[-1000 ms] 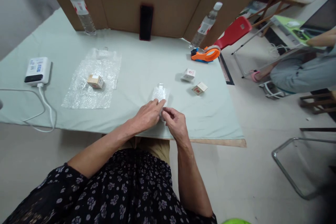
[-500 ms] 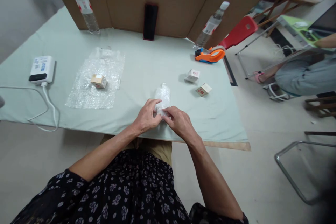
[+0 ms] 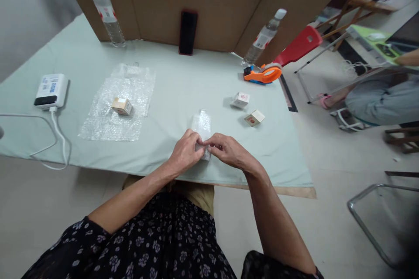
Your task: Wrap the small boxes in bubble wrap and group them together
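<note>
Head view: left hand (image 3: pixel 185 153) and right hand (image 3: pixel 228 150) meet at near table edge (image 3: pixel 196 78), fingers pinched narrow on small bubble-wrap bundle (image 3: pixel 202 124) lying on the cloth, far end sticking out past the fingertips. Two small boxes (image 3: pixel 240 99) to the right, tape dispenser (image 3: pixel 262 73) beyond. Bubble-wrap sheet (image 3: pixel 113 109) w/ box at left.

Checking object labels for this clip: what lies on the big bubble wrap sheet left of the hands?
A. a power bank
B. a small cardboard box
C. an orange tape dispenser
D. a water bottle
B: a small cardboard box sits alone on the bubble wrap sheet.
</note>
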Action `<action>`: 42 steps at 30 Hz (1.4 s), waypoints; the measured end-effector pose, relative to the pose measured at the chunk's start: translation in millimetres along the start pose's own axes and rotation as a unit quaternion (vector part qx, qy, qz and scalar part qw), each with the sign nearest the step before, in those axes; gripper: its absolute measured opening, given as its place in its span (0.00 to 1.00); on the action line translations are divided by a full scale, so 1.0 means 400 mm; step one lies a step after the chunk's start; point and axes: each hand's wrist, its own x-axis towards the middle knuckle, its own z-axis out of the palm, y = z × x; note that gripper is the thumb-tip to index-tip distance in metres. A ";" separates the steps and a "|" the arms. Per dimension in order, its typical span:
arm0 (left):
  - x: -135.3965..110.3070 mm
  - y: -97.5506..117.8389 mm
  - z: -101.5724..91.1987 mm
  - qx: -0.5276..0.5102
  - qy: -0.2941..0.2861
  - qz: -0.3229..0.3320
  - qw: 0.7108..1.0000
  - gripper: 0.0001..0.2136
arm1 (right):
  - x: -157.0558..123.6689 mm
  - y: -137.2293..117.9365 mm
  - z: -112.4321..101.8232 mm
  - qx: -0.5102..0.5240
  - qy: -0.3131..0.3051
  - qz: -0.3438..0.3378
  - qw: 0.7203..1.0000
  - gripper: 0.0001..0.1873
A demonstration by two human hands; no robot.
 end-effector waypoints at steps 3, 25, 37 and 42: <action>-0.002 0.008 0.000 0.012 -0.004 -0.004 1.000 0.12 | 0.017 0.043 -0.005 0.058 0.057 0.021 0.996 0.11; 0.001 -0.016 0.003 0.017 -0.008 0.013 1.000 0.12 | 0.098 0.094 0.061 0.301 0.195 0.022 0.933 0.11; -0.022 -0.041 0.026 0.008 0.135 0.045 0.990 0.23 | -0.036 0.049 0.109 0.176 0.176 -0.033 0.968 0.09; -0.011 -0.048 0.005 -0.014 0.020 0.048 0.999 0.15 | -0.074 0.061 0.139 0.085 0.145 -0.095 0.981 0.24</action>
